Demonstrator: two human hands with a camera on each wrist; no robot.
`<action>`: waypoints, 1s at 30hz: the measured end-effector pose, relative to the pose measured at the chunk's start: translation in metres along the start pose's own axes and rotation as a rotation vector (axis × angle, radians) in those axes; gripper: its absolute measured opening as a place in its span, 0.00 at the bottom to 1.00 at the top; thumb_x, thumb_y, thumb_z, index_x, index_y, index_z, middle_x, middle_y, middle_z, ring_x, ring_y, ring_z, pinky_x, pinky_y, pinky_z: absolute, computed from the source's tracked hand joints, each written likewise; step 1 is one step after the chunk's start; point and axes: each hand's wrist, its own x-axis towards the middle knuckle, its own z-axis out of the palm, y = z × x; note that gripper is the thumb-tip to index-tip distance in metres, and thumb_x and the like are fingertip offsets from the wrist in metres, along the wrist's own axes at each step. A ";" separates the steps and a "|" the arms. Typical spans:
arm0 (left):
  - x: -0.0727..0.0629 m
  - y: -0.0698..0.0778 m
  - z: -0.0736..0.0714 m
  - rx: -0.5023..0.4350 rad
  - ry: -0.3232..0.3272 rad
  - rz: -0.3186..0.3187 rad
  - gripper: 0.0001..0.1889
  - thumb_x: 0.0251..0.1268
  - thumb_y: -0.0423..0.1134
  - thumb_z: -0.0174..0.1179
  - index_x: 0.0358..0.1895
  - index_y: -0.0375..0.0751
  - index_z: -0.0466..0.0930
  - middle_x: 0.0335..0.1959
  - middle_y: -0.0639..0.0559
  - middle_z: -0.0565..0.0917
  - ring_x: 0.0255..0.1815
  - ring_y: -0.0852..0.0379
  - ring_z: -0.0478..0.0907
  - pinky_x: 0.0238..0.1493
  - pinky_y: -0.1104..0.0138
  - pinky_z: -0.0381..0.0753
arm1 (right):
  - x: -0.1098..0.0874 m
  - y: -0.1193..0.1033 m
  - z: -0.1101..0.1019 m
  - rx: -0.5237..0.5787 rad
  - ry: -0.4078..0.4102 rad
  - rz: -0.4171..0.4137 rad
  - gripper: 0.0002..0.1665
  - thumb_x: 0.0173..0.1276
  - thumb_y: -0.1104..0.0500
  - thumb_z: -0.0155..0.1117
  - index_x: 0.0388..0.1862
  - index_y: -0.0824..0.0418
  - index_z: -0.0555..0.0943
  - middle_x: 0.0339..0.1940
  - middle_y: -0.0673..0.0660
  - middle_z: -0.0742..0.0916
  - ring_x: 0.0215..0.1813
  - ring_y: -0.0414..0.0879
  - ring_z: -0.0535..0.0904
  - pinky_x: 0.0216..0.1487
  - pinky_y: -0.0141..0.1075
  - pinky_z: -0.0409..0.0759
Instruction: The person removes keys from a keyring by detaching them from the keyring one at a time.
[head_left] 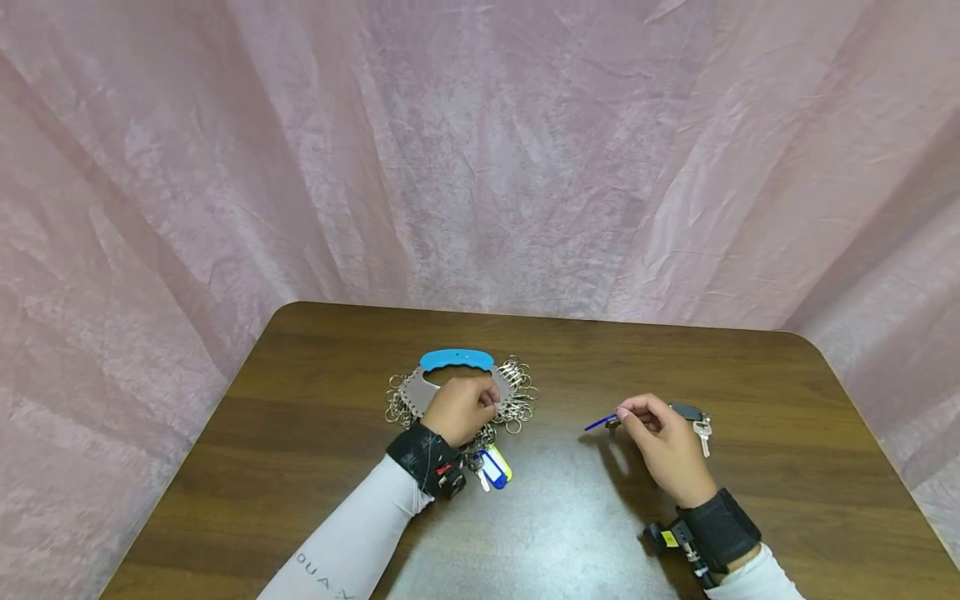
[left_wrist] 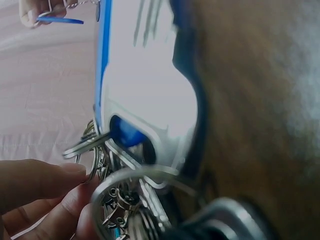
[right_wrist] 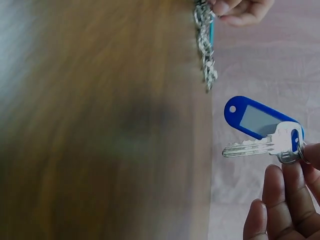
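My left hand (head_left: 461, 408) lies curled on a heap of metal key rings (head_left: 517, 392) that hang from a grey plate with a blue handle (head_left: 457, 360). Its fingertips (left_wrist: 60, 175) pinch a key ring (left_wrist: 92, 167) beside a blue tag (left_wrist: 127, 135). My right hand (head_left: 651, 423) is raised over the table to the right. It pinches the ring of a silver key (right_wrist: 250, 148) with a blue key tag (right_wrist: 260, 119), which points left (head_left: 600, 422). The right hand's fingers (right_wrist: 287, 200) are curled under the ring.
Blue and yellow tags with keys (head_left: 495, 467) lie by my left wrist. Another bunch of keys (head_left: 697, 418) lies on the brown wooden table (head_left: 315, 433) just behind my right hand. Pink cloth (head_left: 480, 150) hangs round the table.
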 end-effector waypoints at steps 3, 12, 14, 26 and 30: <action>0.000 -0.001 0.000 0.005 0.003 -0.006 0.03 0.61 0.32 0.65 0.35 0.45 0.84 0.31 0.54 0.88 0.35 0.59 0.84 0.40 0.65 0.81 | -0.003 0.005 -0.008 -0.021 -0.002 -0.002 0.06 0.74 0.60 0.63 0.45 0.61 0.83 0.39 0.56 0.88 0.37 0.34 0.80 0.39 0.24 0.77; 0.001 -0.001 0.000 0.001 0.008 -0.004 0.04 0.60 0.32 0.65 0.36 0.45 0.84 0.31 0.54 0.88 0.34 0.59 0.83 0.40 0.65 0.81 | -0.009 0.021 -0.035 -0.134 0.034 0.009 0.07 0.75 0.58 0.62 0.44 0.60 0.83 0.39 0.56 0.87 0.37 0.29 0.78 0.38 0.22 0.75; 0.001 -0.001 0.001 -0.002 0.008 -0.002 0.04 0.60 0.32 0.65 0.35 0.45 0.84 0.31 0.54 0.88 0.34 0.59 0.83 0.40 0.66 0.80 | -0.011 0.025 -0.041 -0.161 0.039 0.018 0.07 0.76 0.57 0.61 0.44 0.60 0.83 0.39 0.55 0.87 0.37 0.29 0.78 0.38 0.22 0.75; 0.000 -0.002 0.003 -0.009 0.011 -0.001 0.03 0.59 0.32 0.66 0.34 0.45 0.84 0.29 0.56 0.87 0.32 0.61 0.81 0.37 0.68 0.79 | -0.020 0.038 -0.064 -0.234 0.068 0.060 0.08 0.75 0.57 0.62 0.43 0.61 0.83 0.36 0.50 0.86 0.35 0.27 0.76 0.37 0.21 0.73; 0.000 -0.002 0.002 -0.014 0.007 -0.003 0.03 0.59 0.33 0.65 0.35 0.44 0.84 0.29 0.56 0.87 0.31 0.61 0.81 0.37 0.68 0.78 | -0.019 0.039 -0.068 -0.241 0.065 0.095 0.09 0.75 0.56 0.61 0.44 0.61 0.83 0.35 0.47 0.85 0.33 0.28 0.75 0.34 0.24 0.72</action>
